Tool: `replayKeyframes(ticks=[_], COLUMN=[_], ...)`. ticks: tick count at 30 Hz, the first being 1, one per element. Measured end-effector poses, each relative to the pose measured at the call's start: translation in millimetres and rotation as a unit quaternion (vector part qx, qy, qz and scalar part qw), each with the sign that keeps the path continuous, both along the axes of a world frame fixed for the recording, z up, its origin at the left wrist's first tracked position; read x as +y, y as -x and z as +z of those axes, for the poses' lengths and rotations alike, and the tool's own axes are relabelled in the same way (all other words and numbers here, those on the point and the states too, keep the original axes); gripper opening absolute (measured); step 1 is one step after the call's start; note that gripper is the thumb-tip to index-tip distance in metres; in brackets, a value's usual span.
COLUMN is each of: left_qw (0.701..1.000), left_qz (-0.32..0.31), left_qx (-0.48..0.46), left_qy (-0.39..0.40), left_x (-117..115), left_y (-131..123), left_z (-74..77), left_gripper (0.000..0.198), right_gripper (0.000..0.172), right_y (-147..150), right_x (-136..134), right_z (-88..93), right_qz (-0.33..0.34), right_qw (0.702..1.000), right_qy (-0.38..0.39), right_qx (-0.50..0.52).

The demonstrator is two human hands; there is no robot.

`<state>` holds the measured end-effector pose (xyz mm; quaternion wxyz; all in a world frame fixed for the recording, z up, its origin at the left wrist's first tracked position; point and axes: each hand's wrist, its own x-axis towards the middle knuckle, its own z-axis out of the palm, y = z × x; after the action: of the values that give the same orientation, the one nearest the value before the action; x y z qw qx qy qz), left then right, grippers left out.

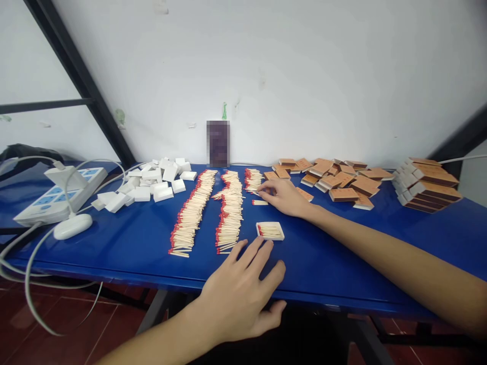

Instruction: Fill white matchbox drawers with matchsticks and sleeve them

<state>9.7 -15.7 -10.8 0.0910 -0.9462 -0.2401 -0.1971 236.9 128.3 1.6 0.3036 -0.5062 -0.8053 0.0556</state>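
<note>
Red-tipped matches lie in rows [228, 213] across a blue table [125, 243]. A small white tray [270, 231] with a few matches in it sits just right of the rows. My left hand [239, 294] rests flat near the front edge, fingers spread, fingertips close to the tray and the match rows. My right hand [285, 196] reaches to the far short pile of matches [252, 179], its fingers curled down onto the matches there; whether it grips any is hidden. A few loose matches [259, 202] lie by its thumb.
White inner trays [152, 185] are heaped at the back left. Brown matchbox sleeves [335, 180] lie at the back right, with stacked boxes [428, 185] at the far right. A white power strip [57, 195] with cables and a white adapter [72, 226] sit at the left. A dark blurred card [217, 144] leans on the wall.
</note>
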Motion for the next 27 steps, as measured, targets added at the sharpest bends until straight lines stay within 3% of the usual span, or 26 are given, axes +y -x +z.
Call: replayKeyframes(ticks=[6,14,27], left_qw=[1.000,1.000,1.000], left_qz=[-0.003,-0.004,-0.007], left_qx=[0.004,0.004,0.006], left_qy=[0.002,0.006,0.008], left_x=[0,0,0], left_y=[1,0,1], left_z=[-1.1,-2.0,-1.9], left_gripper=[0.048,0.048,0.048], right_gripper=[0.019,0.015,0.013], right_y=[5,4,0], right_x=[6,18,22], right_z=[15.2,27.6,34.0], right_qz=[-0.019,0.019,0.088], right_qw=[0.996,0.986,0.978], right_qy=[0.062,0.050,0.061], right_qx=[-0.060,-0.159,-0.180])
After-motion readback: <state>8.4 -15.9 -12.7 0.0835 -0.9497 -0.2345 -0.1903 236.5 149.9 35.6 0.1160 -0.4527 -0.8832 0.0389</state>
